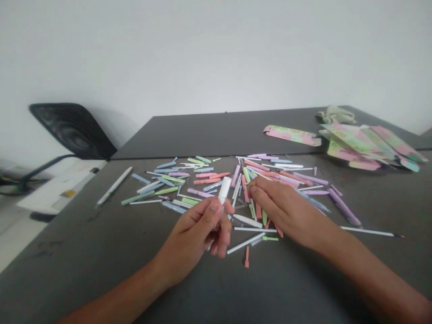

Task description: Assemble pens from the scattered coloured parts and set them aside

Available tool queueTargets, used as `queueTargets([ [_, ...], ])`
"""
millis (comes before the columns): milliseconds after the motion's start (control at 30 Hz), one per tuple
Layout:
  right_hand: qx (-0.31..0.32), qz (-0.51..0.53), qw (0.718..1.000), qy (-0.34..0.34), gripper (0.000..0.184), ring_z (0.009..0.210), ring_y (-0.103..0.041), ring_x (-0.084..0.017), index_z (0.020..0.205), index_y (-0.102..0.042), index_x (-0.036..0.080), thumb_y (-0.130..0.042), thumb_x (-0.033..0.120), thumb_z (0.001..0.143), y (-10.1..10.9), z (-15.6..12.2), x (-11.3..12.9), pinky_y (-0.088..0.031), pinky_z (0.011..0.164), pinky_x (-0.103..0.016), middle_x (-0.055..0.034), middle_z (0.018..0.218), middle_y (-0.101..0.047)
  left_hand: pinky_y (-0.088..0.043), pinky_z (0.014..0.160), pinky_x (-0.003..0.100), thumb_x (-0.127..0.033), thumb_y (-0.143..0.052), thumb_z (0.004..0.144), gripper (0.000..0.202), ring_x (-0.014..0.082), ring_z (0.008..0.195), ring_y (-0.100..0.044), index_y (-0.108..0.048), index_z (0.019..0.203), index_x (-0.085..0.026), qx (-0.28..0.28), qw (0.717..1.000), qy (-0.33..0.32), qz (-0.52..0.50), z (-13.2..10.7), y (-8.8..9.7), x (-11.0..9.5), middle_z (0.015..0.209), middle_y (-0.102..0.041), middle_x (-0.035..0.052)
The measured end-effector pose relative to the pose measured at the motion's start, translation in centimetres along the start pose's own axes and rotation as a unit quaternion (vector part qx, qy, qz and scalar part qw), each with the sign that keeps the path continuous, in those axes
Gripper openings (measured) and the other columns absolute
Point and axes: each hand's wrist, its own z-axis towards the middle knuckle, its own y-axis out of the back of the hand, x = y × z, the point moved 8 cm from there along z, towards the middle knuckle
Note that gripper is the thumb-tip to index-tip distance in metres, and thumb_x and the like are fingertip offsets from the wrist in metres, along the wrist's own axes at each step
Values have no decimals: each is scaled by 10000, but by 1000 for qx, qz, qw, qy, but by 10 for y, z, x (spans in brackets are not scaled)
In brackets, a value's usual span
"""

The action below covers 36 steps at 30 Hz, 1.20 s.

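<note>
My left hand is closed around a white pen part, a smooth tube that sticks up past the thumb; its lower end is hidden by the fingers. To its right, my right hand reaches down over a loose pile of pen parts, fingers bent together, and whatever sits at the fingertips is covered. Pastel barrels and caps in purple, blue, green, coral and white lie about both hands, mixed with thin white refills. A white barrel and a refill rest between the hands. Nearer me lies a small coral clip-like piece.
A complete-looking white pen lies apart at the left. Flattened pastel cartons, one more carton and a crumpled cloth are at the back right of the dark table. A black mesh chair stands left.
</note>
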Motion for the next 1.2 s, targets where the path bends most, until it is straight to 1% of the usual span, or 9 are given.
queueTargets([
  [100, 26, -95, 994, 43, 322, 983, -666, -242, 1047, -694, 210, -402, 311, 1136, -15, 3, -4, -504, 875, -395, -86, 1046, -699, -410, 502, 185, -542, -665, 1035, 368, 97, 519, -610, -701, 1021, -176, -15, 999, -17, -30, 2, 1, -4, 673, -699, -10],
  [233, 16, -134, 989, 67, 265, 990, -710, -242, 1140, -798, 239, -541, 277, 1085, -25, 5, -8, -552, 869, -380, -106, 1146, -712, -452, 524, 201, -489, -711, 1018, 331, 121, 561, -672, -712, 1066, -161, -23, 996, -13, -89, 5, 2, -9, 719, -756, 14],
  [467, 25, -146, 985, 86, 258, 1006, -759, -253, 1218, -807, 233, -610, 202, 1054, -31, 7, -1, -591, 858, -365, -102, 1110, -784, -493, 560, 232, -373, -675, 1040, 245, 176, 632, -753, -703, 1110, -140, -20, 988, 30, -150, 6, 2, -11, 791, -822, 82],
  [633, 2, -143, 985, 98, 209, 995, -779, -265, 1139, -795, 207, -605, 195, 1051, -26, 7, 4, -589, 843, -363, -92, 1059, -832, -496, 594, 254, -335, -556, 1087, 222, 204, 684, -783, -667, 1058, -145, 1, 987, 44, -156, 5, -1, -11, 853, -842, 121],
  [767, 7, -149, 984, 96, 194, 949, -779, -262, 1088, -805, 221, -614, 216, 1052, -27, 8, 5, -574, 806, -355, -79, 1025, -841, -502, 627, 259, -331, -496, 1114, 241, 208, 736, -794, -616, 991, -162, 19, 988, 30, -151, 5, -2, -14, 898, -846, 143],
  [933, 20, -161, 979, 122, 195, 934, -770, -258, 989, -812, 216, -629, 220, 1054, -33, 10, 10, -564, 820, -367, -75, 1011, -844, -511, 660, 260, -325, -602, 1070, 173, 206, 781, -792, -632, 1015, -165, 20, 990, 13, -141, 8, -1, -13, 926, -852, 129],
  [1067, 22, -173, 975, 137, 169, 942, -768, -263, 1011, -822, 209, -657, 225, 1042, -36, 10, 8, -566, 845, -380, -84, 992, -840, -507, 672, 252, -335, -660, 1042, 179, 165, 753, -742, -696, 1094, -168, -1, 999, 2, -43, 13, 11, -15, 923, -823, 72],
  [1133, 18, -175, 975, 137, 182, 957, -771, -266, 1038, -832, 205, -650, 225, 1046, -36, 10, 5, -572, 861, -384, -87, 1013, -841, -512, 693, 258, -352, -670, 1034, 201, 151, 744, -710, -732, 1109, -177, 7, 997, -34, 75, 16, 18, -26, 940, -804, 54],
  [1200, 17, -172, 975, 140, 193, 978, -774, -266, 1071, -838, 206, -647, 228, 1050, -36, 10, 1, -577, 887, -390, -85, 1045, -843, -522, 751, 272, -362, -689, 1022, 207, 162, 790, -702, -774, 1054, -176, 8, 964, -72, 255, 20, 28, -39, 954, -800, 54],
])
